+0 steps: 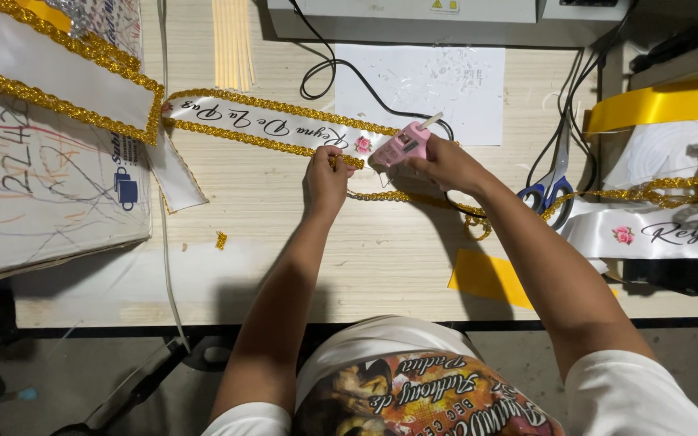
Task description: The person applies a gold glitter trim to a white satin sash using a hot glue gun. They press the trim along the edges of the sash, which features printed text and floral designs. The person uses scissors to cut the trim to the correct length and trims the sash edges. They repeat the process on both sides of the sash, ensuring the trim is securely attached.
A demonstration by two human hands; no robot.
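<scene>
A white satin sash with black script, a pink rose print and gold sequin trim along its edges lies across the wooden table. My left hand pinches the gold trim against the sash's lower edge. My right hand grips a pink glue gun with a glue stick poking out of its back; the nozzle points at the sash end beside the rose. Loose gold trim trails from under my hands to the right.
Scissors with blue handles lie right of my right arm among black cables. Another white sash and yellow ribbon sit at the right. A sheet of white paper, glue sticks and a scribbled board lie nearby.
</scene>
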